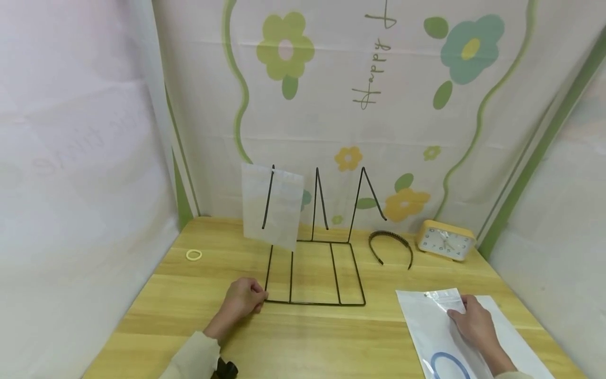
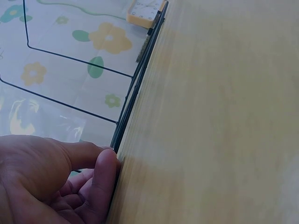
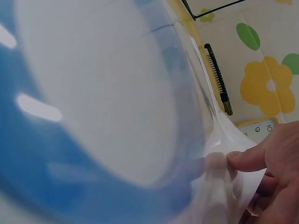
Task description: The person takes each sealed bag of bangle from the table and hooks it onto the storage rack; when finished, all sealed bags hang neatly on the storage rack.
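At the front left corner of a black wire display rack [image 1: 326, 303], my left hand [image 1: 243, 296] pinches the wire between thumb and fingers; the left wrist view shows this hand [image 2: 70, 182] up close. The rack has upright hooks, and a white zip bag [image 1: 284, 210] hangs on the left one. My right hand [image 1: 475, 322] grips the upper edge of a clear-fronted zip bag [image 1: 428, 321] with a blue ring [image 1: 442, 357] inside. In the right wrist view the thumb of my right hand [image 3: 271, 172] presses on the bag, and the blue ring [image 3: 70, 140] looms large.
Another white bag [image 1: 508, 331] lies under and right of the held one. A black toothed headband [image 1: 390, 234] and a yellow alarm clock [image 1: 445, 240] are at the back right. On the left lies a small pale yellow ring [image 1: 193, 255]. Printed cloth walls enclose the wooden table [image 1: 322, 342].
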The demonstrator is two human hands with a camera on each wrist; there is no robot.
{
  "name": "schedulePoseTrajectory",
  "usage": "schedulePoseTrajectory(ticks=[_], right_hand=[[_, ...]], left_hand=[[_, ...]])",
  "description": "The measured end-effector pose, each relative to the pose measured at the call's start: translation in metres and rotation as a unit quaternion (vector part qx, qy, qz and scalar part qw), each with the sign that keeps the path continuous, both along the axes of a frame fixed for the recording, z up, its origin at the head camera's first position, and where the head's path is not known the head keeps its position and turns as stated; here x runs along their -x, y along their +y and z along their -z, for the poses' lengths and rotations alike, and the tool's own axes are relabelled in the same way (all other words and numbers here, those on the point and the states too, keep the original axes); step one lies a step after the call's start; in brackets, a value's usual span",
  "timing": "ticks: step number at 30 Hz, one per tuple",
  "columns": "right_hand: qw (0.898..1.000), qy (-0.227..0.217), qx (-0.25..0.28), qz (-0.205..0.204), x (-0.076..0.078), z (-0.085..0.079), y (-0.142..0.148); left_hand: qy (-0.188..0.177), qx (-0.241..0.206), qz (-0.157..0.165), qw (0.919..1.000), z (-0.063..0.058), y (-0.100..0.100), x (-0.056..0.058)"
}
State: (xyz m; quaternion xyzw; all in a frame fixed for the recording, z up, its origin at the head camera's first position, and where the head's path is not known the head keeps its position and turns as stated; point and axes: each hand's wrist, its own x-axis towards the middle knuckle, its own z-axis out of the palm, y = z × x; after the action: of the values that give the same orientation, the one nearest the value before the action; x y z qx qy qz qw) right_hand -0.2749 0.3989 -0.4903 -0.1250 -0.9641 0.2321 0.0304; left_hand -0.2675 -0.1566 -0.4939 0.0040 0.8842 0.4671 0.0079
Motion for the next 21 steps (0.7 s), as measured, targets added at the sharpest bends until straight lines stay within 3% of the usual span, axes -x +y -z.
schedulePoseTrajectory(ticks=[10,17,21], right_hand=[[0.995,0.102,-0.011,0.013,-0.003,0.005,0.015],[0.994,0.108,-0.002,0.018,-0.003,0.003,0.021],[0.990,0.143,-0.015,0.000,-0.009,0.000,0.021]], left_hand=[[0.009,0.003,0.003,0.9999,0.000,0.001,0.000],[0.006,-0.005,0.006,0.9999,-0.002,0.001,0.001],[-0.003,-0.007,0.005,1.0000,-0.002,0.000,0.000]])
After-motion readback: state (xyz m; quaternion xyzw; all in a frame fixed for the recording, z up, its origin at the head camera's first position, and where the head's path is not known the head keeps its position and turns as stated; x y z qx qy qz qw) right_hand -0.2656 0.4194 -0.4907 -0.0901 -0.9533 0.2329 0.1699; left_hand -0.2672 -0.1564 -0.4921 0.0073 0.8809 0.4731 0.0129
